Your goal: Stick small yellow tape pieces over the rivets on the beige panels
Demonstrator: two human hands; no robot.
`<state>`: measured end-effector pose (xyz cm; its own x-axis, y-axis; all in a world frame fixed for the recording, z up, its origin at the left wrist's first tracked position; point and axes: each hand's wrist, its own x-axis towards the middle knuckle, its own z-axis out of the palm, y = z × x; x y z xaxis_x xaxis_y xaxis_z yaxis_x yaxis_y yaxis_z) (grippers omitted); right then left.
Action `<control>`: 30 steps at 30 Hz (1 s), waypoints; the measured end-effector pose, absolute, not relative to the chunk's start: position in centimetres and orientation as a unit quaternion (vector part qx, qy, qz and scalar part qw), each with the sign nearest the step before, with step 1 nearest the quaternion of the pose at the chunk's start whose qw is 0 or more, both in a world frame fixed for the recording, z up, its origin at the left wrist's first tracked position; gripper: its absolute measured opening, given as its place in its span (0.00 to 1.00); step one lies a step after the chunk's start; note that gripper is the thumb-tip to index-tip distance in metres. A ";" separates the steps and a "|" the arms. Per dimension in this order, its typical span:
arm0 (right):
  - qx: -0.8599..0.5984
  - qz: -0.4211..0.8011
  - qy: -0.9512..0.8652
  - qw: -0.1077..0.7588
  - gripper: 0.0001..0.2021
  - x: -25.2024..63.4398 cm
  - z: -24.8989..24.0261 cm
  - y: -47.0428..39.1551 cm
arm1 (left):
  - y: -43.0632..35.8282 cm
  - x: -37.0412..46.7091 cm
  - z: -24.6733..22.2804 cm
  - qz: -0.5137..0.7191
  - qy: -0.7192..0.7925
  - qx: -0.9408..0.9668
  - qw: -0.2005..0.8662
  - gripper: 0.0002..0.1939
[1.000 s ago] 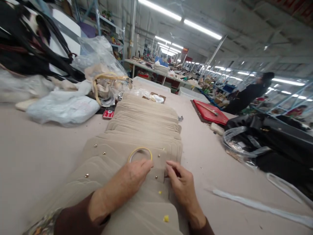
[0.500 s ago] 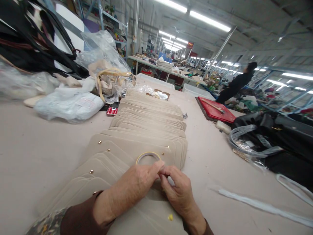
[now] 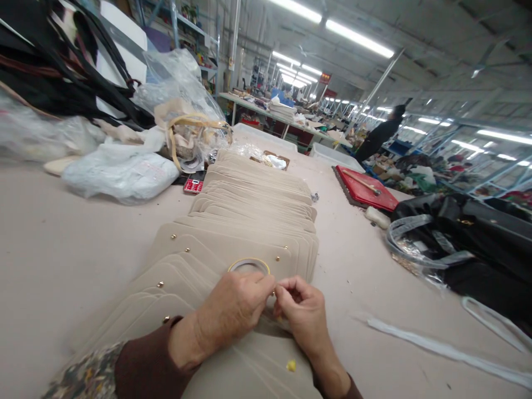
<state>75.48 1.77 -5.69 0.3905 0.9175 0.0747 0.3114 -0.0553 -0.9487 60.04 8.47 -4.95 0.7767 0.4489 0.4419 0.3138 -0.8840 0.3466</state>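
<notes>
My left hand (image 3: 239, 299) is closed around the near side of a roll of tape (image 3: 249, 261) with a yellow edge, whose far rim arches above the fingers. Beside it, my right hand (image 3: 302, 310) pinches with thumb and forefinger close to the left fingertips; what lies in that pinch is too small to make out. Under both hands spread overlapping beige panels (image 3: 233, 235) with rounded corners, several bearing small gold studs (image 3: 160, 284). A yellow scrap (image 3: 291, 366) lies on the nearest panel.
Plastic-wrapped goods (image 3: 120, 172) and black straps lie at the left. To the right are a red pad (image 3: 366, 188) with a brush on it, a black bag (image 3: 469, 238) and a white strip (image 3: 440, 346). A person (image 3: 380, 133) in dark clothing is farther back.
My fingertips have parted slightly, and the tape roll has shifted a little left in my left hand. The person in the background has moved left.
</notes>
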 end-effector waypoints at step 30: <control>-0.697 0.144 -0.651 0.265 0.11 76.7 -7.3 2.5 | 8.4 60.6 -5.7 0.063 0.298 0.946 0.111 0.04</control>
